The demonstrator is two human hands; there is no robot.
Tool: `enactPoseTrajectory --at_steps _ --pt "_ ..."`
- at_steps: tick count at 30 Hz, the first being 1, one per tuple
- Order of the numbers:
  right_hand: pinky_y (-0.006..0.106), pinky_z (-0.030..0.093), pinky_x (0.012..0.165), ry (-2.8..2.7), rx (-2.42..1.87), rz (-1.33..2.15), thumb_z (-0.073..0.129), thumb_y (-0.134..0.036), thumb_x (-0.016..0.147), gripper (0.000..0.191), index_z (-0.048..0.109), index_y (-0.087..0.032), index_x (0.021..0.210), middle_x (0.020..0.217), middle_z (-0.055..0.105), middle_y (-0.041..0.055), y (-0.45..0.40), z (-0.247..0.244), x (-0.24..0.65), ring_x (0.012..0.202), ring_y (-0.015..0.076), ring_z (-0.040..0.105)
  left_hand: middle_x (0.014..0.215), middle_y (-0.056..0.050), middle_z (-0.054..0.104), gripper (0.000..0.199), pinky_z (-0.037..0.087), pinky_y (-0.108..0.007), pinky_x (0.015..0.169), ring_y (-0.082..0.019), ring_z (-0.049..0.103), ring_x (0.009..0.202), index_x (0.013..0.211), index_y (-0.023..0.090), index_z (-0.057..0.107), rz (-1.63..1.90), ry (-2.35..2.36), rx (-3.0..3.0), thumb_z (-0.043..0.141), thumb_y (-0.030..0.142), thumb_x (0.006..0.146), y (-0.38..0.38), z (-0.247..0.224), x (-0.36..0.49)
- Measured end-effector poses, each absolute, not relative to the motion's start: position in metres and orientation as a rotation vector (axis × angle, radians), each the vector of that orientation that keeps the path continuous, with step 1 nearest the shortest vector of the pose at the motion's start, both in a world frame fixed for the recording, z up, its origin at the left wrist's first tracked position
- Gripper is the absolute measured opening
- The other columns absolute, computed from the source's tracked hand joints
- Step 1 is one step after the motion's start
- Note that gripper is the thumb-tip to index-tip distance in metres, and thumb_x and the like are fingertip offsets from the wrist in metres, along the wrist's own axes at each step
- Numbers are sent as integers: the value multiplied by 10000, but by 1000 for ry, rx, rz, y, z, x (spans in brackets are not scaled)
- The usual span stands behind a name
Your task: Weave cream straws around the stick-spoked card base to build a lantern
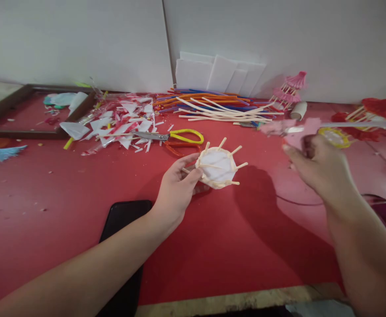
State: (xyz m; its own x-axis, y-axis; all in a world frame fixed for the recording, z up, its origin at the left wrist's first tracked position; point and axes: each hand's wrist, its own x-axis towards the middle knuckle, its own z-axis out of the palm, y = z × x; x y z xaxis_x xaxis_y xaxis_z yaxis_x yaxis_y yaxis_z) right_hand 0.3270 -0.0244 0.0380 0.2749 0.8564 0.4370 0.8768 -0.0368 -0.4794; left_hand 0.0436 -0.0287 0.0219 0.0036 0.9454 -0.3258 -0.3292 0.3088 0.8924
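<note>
A round white disc point(217, 166) edged in cream, with short cream sticks poking outward around it, is pinched between the thumb and fingers of my left hand point(178, 187). My right hand point(321, 167), blurred by motion, grips a pink glue gun point(300, 134) to the right of the disc. A pale rod stretches rightward from the gun. Scissors point(180, 137) with yellow and red handles lie just behind my left hand, blades pointing left among paper scraps.
White and red scraps point(123, 121) lie back left beside a dark frame point(31, 132). Coloured and cream sticks point(226, 110) lie at the back before white cards point(226, 75). A pink tiered piece point(290, 90) stands back right. A black phone point(127, 246) lies under my left forearm.
</note>
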Motion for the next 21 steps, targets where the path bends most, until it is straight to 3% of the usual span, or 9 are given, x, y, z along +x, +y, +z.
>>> enactPoseTrajectory --at_steps 5,8,11,15,21 --pt "352 349 549 -1792 -2187 47 554 -369 866 300 489 -248 599 571 552 46 -14 25 338 519 182 499 798 6 705 359 631 -311 653 -162 685 753 1062 206 681 1135 1114 709 757 203 711 -30 24 45" --pt "397 420 636 -1859 -2201 5 522 -320 862 256 556 -217 630 685 609 93 -17 22 328 653 245 579 787 12 698 358 622 -298 649 -151 682 726 1080 210 686 1108 1123 775 737 203 726 -32 23 45" --pt "461 466 813 -1775 -1915 -308 593 -335 846 159 642 -186 820 900 658 133 -27 32 305 886 293 617 831 -9 719 380 610 -305 684 -156 691 735 1151 220 674 1060 1151 958 706 237 773 -34 18 44" --pt "375 486 802 -1991 -1193 -314 680 -236 845 24 665 -218 851 822 673 50 -47 49 268 819 204 628 1034 -71 753 385 589 -352 816 -214 714 938 1208 213 650 1051 1153 1239 660 249 825 -37 14 43" --pt "527 418 922 -2125 -1328 -436 719 -351 834 109 733 -243 843 1095 615 121 -67 43 238 1089 340 572 1060 -79 771 343 588 -270 718 -185 729 886 1183 185 653 1060 1190 1405 633 222 843 -40 20 45"
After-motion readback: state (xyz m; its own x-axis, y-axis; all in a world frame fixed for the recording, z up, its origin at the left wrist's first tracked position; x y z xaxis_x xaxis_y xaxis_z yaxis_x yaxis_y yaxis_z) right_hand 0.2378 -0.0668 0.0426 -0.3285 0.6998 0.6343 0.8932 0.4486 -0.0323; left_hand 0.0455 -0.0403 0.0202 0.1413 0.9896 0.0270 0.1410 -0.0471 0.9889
